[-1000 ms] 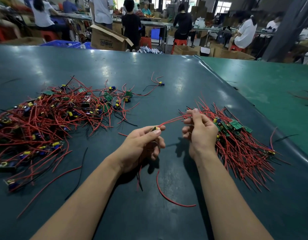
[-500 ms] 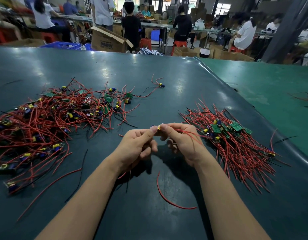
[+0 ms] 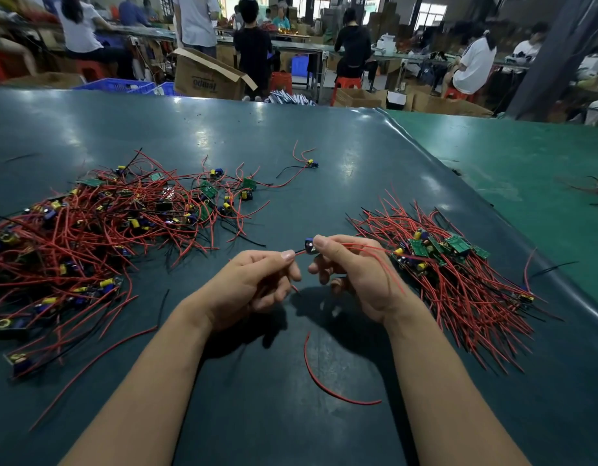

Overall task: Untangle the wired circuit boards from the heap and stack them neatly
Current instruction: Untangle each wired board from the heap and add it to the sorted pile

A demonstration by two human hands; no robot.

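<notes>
A tangled heap of circuit boards with red and black wires (image 3: 99, 237) covers the left of the dark green table (image 3: 291, 146). On the right lies an ordered stack of boards (image 3: 445, 264), wires fanning toward me. Between them, my right hand (image 3: 354, 277) pinches a small board with a blue part (image 3: 309, 245) at thumb and forefinger; its red wires trail over the hand toward the stack. My left hand (image 3: 254, 284) pinches a red wire end just left of that board.
A loose red wire (image 3: 328, 381) lies on the table near my right forearm. One stray board (image 3: 311, 164) sits farther back. A lighter green table (image 3: 526, 169) adjoins on the right. People, cardboard boxes and stools fill the background.
My right hand came from the stack back to the middle and met the left hand. The board passed from the left fingers to the right, and the hands now hold it slightly apart.
</notes>
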